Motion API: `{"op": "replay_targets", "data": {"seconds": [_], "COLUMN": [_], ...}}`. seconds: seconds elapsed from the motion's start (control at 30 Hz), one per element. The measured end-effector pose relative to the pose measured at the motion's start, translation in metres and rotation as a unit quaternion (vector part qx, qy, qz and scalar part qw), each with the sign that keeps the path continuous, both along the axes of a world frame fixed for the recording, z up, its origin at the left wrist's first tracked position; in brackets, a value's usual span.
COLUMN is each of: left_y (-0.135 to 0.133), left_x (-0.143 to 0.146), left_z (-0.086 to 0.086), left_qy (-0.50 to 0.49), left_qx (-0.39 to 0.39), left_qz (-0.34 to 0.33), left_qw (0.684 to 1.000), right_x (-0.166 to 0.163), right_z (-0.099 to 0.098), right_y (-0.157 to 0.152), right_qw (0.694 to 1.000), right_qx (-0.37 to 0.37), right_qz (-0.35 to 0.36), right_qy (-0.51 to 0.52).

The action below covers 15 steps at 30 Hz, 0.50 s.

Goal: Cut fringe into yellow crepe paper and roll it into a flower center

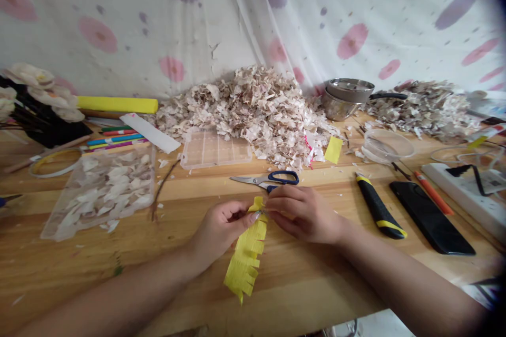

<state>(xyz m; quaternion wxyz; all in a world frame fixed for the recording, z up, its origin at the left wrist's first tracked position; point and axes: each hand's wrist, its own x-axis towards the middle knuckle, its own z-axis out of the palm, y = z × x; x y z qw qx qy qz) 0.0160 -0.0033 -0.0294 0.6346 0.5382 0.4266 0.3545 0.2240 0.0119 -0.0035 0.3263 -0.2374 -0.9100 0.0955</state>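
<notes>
A strip of yellow crepe paper point(247, 255) with a fringed edge hangs toward me over the wooden table point(316, 295). My left hand point(221, 226) and my right hand point(302, 213) both pinch its top end, fingers closed and nearly touching each other. Blue-handled scissors point(269, 179) lie shut on the table just beyond my hands. A small yellow paper scrap point(334, 149) lies farther back right.
A big heap of pale paper petals point(253, 110) sits at the back, another heap point(422, 105) at right. Around lie a clear compartment box point(215, 150), a petal bag point(103, 189), markers point(116, 139), a yellow roll point(116, 104), metal bowls point(346, 97), a utility knife point(379, 213), a black phone point(430, 218) and a power strip point(470, 192).
</notes>
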Motion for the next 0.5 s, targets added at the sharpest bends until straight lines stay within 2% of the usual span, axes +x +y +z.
{"op": "replay_targets", "data": {"seconds": [0.5], "left_y": [0.0023], "left_x": [-0.0005], "left_z": [0.0034], "left_qy": [0.0], "left_qx": [-0.022], "left_qz": [-0.008], "left_qw": [1.0], "right_x": [0.0002], "right_z": [-0.0018], "right_y": [0.0018], "right_qw": [0.999], "right_qx": [0.003], "right_qz": [-0.022], "right_qy": [-0.037]}}
